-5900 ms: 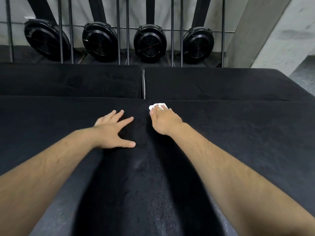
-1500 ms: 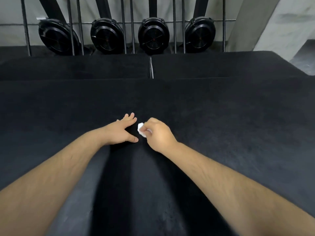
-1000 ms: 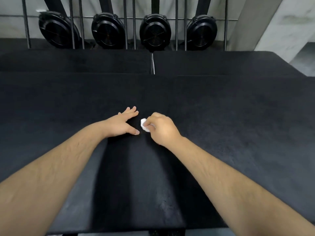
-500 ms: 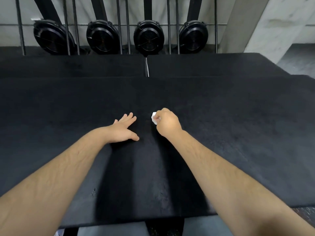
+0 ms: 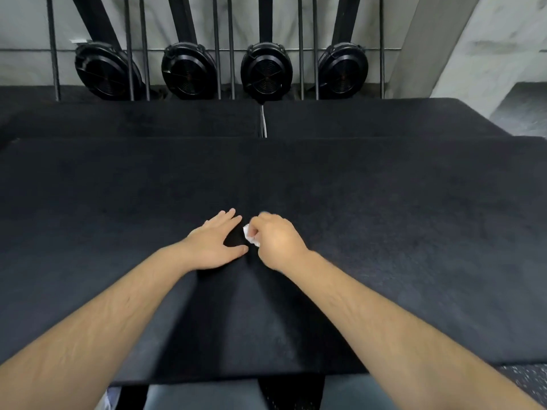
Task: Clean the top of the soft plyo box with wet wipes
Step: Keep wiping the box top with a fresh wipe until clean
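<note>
The black soft plyo box (image 5: 399, 232) fills the middle of the head view, its top facing me. My left hand (image 5: 217, 244) rests flat on that top near the centre, fingers straight and spread. Just to its right, my right hand (image 5: 276, 242) has its fingers curled round a small crumpled white wet wipe (image 5: 250, 236) and holds it against the box top. Only a corner of the wipe shows past the fingers.
Two more black boxes (image 5: 370, 118) lie behind this one with a narrow gap between them. Several black round fan-like discs (image 5: 266, 72) and vertical metal bars (image 5: 217, 45) stand along the back wall. A concrete pillar (image 5: 479, 39) rises at the right. The near box edge is just above my legs.
My right hand with the wipe has slid left and slightly toward me, closing up to my left hand. The left hand has stayed flat on the box.
</note>
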A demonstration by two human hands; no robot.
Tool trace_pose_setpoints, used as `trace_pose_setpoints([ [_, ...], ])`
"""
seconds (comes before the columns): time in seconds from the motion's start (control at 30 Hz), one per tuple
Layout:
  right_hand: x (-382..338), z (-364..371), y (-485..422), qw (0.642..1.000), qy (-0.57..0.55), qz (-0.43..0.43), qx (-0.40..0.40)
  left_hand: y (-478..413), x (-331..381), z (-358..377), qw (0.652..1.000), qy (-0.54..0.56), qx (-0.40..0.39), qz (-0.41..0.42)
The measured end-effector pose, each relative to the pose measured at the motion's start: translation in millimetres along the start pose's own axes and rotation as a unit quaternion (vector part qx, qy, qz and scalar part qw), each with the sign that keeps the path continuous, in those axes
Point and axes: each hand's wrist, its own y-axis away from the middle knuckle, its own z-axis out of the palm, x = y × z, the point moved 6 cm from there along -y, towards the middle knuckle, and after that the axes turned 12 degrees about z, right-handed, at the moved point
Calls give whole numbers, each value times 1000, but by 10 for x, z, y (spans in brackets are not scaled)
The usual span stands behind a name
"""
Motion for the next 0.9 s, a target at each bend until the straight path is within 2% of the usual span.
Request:
trace_pose_setpoints([
  [0.13, -14, 72, 241, 1000, 3, -13, 7, -22, 6, 83, 1000, -12, 7, -9],
  [0.33, -56, -73, -43, 999, 7, 44, 22, 79, 73, 29, 999, 7, 37, 2],
  [0.53, -40, 43, 257, 999, 9, 22, 33, 299, 107, 216, 999, 3, 43, 26],
  [0.77, -82, -53, 214, 997, 5, 47, 57, 343, 152, 243, 997, 8, 67, 30],
  [0.9, -81, 46, 350, 998, 29, 38, 43, 320, 153, 286, 998, -2, 58, 26],
])
